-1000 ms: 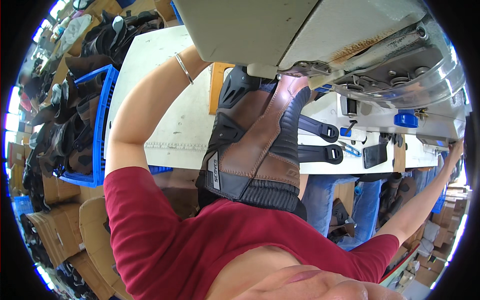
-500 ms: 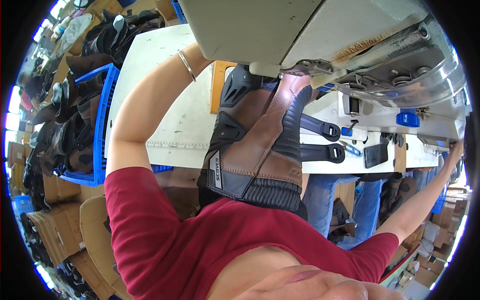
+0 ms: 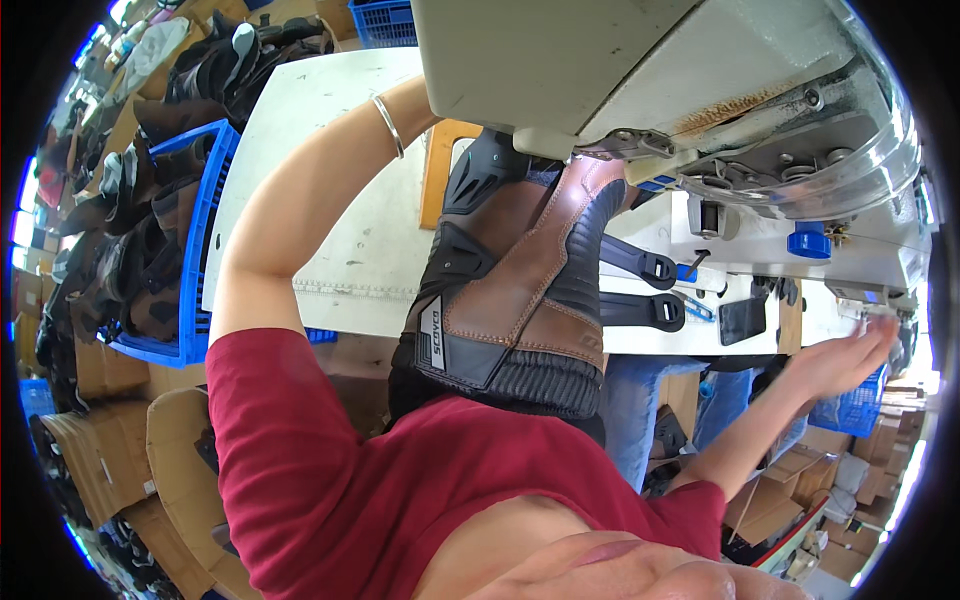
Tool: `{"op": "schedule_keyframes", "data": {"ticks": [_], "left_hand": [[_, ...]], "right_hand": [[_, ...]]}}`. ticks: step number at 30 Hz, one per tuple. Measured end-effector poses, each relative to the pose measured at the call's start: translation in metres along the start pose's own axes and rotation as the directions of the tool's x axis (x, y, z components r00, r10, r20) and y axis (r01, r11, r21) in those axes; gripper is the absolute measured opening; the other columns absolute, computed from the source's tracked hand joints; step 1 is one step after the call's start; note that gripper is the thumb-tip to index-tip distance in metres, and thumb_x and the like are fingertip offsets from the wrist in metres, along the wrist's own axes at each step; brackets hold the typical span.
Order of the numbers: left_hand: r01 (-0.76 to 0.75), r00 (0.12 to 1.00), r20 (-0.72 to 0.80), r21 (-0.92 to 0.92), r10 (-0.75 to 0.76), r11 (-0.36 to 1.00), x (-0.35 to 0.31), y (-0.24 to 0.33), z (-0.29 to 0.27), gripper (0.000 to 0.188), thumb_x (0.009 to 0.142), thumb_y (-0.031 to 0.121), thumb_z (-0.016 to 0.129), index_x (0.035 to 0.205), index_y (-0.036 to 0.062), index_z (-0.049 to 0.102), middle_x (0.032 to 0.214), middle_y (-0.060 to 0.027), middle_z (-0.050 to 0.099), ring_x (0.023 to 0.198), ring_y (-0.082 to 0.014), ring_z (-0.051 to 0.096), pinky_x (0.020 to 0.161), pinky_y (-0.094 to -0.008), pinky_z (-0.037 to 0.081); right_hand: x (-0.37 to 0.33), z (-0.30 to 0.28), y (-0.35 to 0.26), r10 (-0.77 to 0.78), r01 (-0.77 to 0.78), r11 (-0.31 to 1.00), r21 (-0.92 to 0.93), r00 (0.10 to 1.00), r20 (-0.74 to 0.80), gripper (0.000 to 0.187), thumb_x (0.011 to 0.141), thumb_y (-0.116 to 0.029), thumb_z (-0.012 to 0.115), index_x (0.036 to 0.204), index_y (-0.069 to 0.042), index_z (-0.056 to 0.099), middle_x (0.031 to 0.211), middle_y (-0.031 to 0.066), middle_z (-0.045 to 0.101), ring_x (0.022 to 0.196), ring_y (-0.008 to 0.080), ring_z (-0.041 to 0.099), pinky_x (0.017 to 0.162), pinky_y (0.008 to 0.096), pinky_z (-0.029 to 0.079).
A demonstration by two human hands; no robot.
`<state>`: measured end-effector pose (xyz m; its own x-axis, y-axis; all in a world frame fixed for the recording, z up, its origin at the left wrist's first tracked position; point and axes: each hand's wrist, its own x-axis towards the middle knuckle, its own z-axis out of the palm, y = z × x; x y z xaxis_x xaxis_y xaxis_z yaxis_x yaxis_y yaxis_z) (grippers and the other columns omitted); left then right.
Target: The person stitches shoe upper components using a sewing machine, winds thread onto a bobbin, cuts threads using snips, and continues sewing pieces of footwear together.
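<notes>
A brown and black motorcycle boot [image 3: 520, 290] lies with its ribbed cuff against my red shirt and its other end under the sewing machine head [image 3: 560, 70]. A small light shines on the leather there. My left forearm, with a silver bangle, reaches behind the machine head, which hides my left hand and whatever it touches. To the right, my right hand [image 3: 850, 355] is lifted in the air beside the machine's right end, empty, its fingers loosely stretched and somewhat blurred. Two black buckle straps [image 3: 642, 310] stick out from the boot's right side over the white table.
The white table [image 3: 350, 270] carries a ruler strip along its near edge. Right of the boot lie a dark phone-like slab [image 3: 742, 320] and a blue-handled small tool [image 3: 697, 307]. A blue crate [image 3: 195, 340] full of boot parts stands at left. Cardboard boxes [image 3: 100, 455] are stacked behind.
My right hand has come away from the machine's right end and moved down and inward. The view has shifted slightly. The boot stays under the machine head.
</notes>
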<state>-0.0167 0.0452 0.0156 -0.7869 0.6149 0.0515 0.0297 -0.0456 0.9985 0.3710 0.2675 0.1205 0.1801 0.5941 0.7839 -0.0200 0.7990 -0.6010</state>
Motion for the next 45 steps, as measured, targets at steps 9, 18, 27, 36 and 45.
{"op": "schedule_keyframes", "data": {"ticks": [9,18,27,36,45], "left_hand": [[0.039,0.996,0.078,-0.017,-0.037,0.999,0.005,0.001,-0.002,0.027,0.082,0.013,0.063,0.106,0.0,0.062,0.098,-0.0096,0.066,0.08,-0.0147,0.064,0.066,-0.0253,0.051],[0.09,0.991,0.104,-0.054,-0.084,0.995,0.006,0.0,-0.004,0.027,0.082,0.013,0.063,0.106,-0.0001,0.062,0.098,-0.0094,0.066,0.079,-0.0144,0.064,0.065,-0.0251,0.051],[0.132,0.985,0.126,-0.084,-0.121,0.988,-0.004,0.001,-0.01,0.027,0.082,0.012,0.063,0.105,-0.0001,0.062,0.097,-0.0093,0.066,0.078,-0.0141,0.064,0.065,-0.0248,0.051],[0.171,0.98,0.121,-0.134,-0.156,0.976,-0.005,0.0,-0.005,0.027,0.082,0.012,0.064,0.105,-0.0001,0.062,0.097,-0.0091,0.066,0.078,-0.0138,0.065,0.064,-0.0246,0.051],[0.217,0.971,0.138,-0.173,-0.194,0.961,-0.013,-0.001,-0.007,0.027,0.082,0.012,0.064,0.105,-0.0002,0.062,0.097,-0.009,0.066,0.077,-0.0136,0.065,0.063,-0.0243,0.051]], "right_hand": [[-0.194,0.029,-0.112,-0.222,-0.008,0.967,0.255,0.47,0.854,0.057,0.064,-0.021,0.076,0.116,-0.002,0.059,0.13,0.027,0.046,0.121,0.0458,0.044,0.094,0.0452,0.041],[-0.199,0.037,-0.113,-0.204,0.042,0.973,0.225,0.6,0.773,0.033,0.067,-0.008,0.07,0.099,-0.003,0.067,0.115,0.0243,0.059,0.109,0.0424,0.056,0.085,0.0403,0.05],[-0.198,0.041,-0.11,-0.226,0.066,0.969,0.237,0.62,0.751,0.032,0.065,-0.006,0.069,0.096,-0.004,0.068,0.112,0.0233,0.06,0.106,0.0412,0.058,0.084,0.0404,0.051],[-0.187,0.043,-0.112,-0.215,0.024,0.969,0.244,0.566,0.796,0.035,0.065,-0.007,0.069,0.099,-0.004,0.067,0.114,0.0226,0.059,0.109,0.0409,0.056,0.09,0.0407,0.047],[-0.166,0.039,-0.099,-0.233,0.013,0.966,0.258,0.473,0.85,0.03,0.067,-0.007,0.068,0.097,-0.004,0.068,0.112,0.021,0.061,0.111,0.0378,0.056,0.091,0.0389,0.047]]}}
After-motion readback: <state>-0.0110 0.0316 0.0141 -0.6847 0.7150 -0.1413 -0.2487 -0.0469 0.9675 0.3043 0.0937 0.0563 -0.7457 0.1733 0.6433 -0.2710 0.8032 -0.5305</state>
